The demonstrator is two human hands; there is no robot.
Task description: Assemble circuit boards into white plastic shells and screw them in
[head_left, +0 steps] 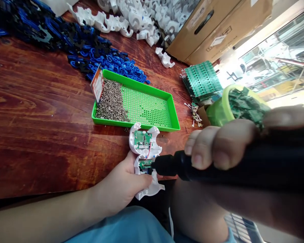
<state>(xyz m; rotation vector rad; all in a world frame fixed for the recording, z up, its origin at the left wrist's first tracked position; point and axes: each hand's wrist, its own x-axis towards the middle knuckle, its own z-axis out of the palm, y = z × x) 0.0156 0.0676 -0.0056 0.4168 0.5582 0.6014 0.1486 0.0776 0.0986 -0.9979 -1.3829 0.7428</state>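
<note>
My left hand (128,182) grips a white plastic housing (148,192) at the table's near edge, thumb across its lower part. Green circuit boards (142,139) sit inside the housing, and a thin red wire (149,151) runs between its upper and lower parts. My right hand (223,145) is wrapped round a thick black electric screwdriver (218,168) lying almost level from the right. Its tip reaches the lower board; whether it touches a screw is too small to tell. Just beyond the housing stands a green tray (136,125) with many small screws (111,101) heaped at its left end.
Blue and black parts (111,62) lie piled behind the tray, with white plastic shells (134,20) beyond them. A cardboard box (205,30) stands at the back right. Stacked green circuit panels (202,81) and a yellow-green bucket (221,106) of green boards are on the right.
</note>
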